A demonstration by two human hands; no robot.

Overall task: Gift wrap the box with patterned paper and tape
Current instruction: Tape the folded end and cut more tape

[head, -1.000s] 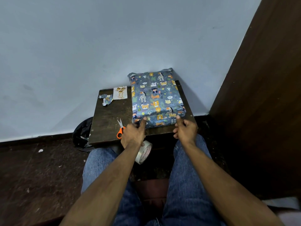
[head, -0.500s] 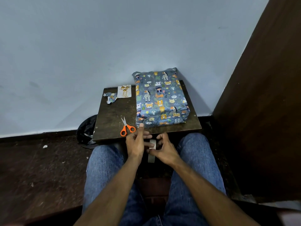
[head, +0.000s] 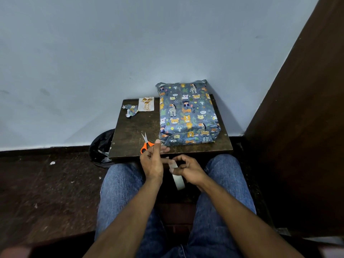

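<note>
Tape (head: 178, 180) hangs in front of the person's lap, a pale roll seen nearly edge-on, with a short strip of it running up between the two hands. The right hand (head: 188, 169) grips it, thumb and curled fingers pinching the strip near its top while the roll dangles below the palm. The left hand (head: 152, 162) is held upright just beside it, fingers mostly straight and loosely spread, with its lower fingers reaching across to touch the free end of the strip; whether they actually pinch it cannot be told from this view. Both hands hover just off the near edge of a small dark wooden table (head: 134, 127), above the person's knees in blue jeans (head: 121, 187). Orange-handled scissors (head: 146, 144) lie on the table right behind the left hand, blades pointing away. The wrapped box (head: 187, 114) sits on the right half of the table, covered in blue-grey paper printed with cartoon animals, its far end against the pale wall (head: 111, 53) and its near end folded shut. At the far left corner of the table lie a crumpled scrap of the same paper (head: 131, 111) and, just beside it, a small white card (head: 146, 104) with gold decoration. A black bag (head: 101, 146) rests on the dark floor beside the table's left side, and a brown wooden panel (head: 301, 127) stands to the right.
</note>
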